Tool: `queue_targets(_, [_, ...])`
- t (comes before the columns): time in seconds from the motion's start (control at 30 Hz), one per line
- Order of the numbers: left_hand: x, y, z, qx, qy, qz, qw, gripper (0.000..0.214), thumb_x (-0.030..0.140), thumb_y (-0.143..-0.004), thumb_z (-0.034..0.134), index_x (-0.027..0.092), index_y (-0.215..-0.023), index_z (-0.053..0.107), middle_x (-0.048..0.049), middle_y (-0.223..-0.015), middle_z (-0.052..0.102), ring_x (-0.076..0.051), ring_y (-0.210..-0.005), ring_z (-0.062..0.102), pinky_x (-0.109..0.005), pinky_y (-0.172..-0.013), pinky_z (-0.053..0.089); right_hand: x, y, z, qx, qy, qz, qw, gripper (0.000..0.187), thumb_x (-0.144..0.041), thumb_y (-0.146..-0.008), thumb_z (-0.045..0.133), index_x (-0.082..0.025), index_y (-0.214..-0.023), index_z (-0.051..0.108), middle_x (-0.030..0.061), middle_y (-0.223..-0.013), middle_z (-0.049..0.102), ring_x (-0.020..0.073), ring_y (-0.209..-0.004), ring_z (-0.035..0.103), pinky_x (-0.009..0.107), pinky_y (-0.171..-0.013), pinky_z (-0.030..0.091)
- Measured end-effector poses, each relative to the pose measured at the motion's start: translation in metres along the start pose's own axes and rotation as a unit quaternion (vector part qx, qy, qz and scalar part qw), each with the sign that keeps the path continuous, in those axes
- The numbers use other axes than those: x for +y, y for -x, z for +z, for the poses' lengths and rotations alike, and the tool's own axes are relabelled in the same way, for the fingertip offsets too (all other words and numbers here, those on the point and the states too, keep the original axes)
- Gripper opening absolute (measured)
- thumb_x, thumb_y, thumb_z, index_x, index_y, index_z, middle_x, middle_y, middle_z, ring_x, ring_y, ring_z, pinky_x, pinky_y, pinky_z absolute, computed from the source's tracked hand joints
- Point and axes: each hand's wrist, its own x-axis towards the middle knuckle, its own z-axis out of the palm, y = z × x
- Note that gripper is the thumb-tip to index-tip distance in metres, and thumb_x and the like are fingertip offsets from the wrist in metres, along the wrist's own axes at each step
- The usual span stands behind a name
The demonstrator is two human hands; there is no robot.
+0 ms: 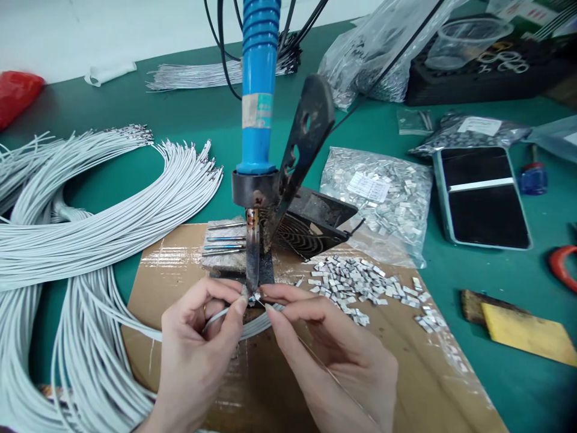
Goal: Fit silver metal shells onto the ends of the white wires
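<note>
Under the soldering iron (258, 90), left hand (198, 346) pinches a white wire (217, 316), right hand (336, 355) a metal terminal (256, 296); loose terminals (356, 284) right, wire bundles (90, 240) left, bare cardboard (428, 385) nearer.

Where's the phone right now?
Head view, right side: the phone lies on the green table, between the bag of metal terminals and a blue-handled screwdriver.

Txt check from my feed: nothing legible. 3 labels in view, all too blurred to read: a pale sticker w/ a teal band on the blue ribbed plastic soldering-iron handle (258, 111), a white paper label on the clear plastic bag of small silver metal clips (368, 186), and another white label on the clear bag of dark parts (480, 126) farther back on the table.
</note>
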Motion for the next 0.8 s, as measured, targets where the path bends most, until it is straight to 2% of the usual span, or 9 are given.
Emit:
queue_targets(0.17, [-0.0042, 0.002, -0.0047, -0.018, -0.01, 0.002, 1.0, 0.015, 0.014, -0.085, 0.074, 0.019, -0.072, 0.071, -0.0005, -0.082, 0.075, -0.008, -0.06, 0.062, -0.012, -0.053, 0.048, 0.0001, 0.0007, 0.0012, 0.01, -0.007, 0.005, 1.0, 0.017, -0.014, -0.09, 0.074, -0.026, -0.078, 0.072, -0.0003, -0.1, 0.082, 0.0161, -0.095, 0.078, 0.024, -0.086, 0.059])
queue_targets(0.37, [-0.0055, 0.0031, -0.005, -0.013, 0.002, -0.012, 1.0, 0.014, 0.017, -0.086, 0.075, 0.019, -0.073, 0.072, -0.0021, -0.085, 0.076, -0.009, -0.062, 0.063, -0.014, -0.05, 0.046, 0.0003, 0.0008, 0.0017, 0.015, 0.009, -0.006, 1.0, 0.016, -0.014, -0.09, 0.074, -0.025, -0.077, 0.073, 0.0029, -0.099, 0.083, 0.0191, -0.09, 0.078, 0.031, -0.085, 0.062])
queue_targets(0.8, [-0.0074, 0.0036, -0.0077, -0.03, 0.011, -0.009, 0.999, 0.014, 0.015, -0.088, 0.074, 0.019, -0.075, 0.072, -0.0019, -0.085, 0.076, -0.009, -0.064, 0.065, -0.014, -0.055, 0.049, 0.0002, -0.0001, 0.0017, 0.015, 0.032, -0.031, 0.999, 0.016, -0.014, -0.09, 0.074, -0.024, -0.077, 0.073, 0.0031, -0.097, 0.083, 0.0191, -0.089, 0.079, 0.03, -0.082, 0.063])
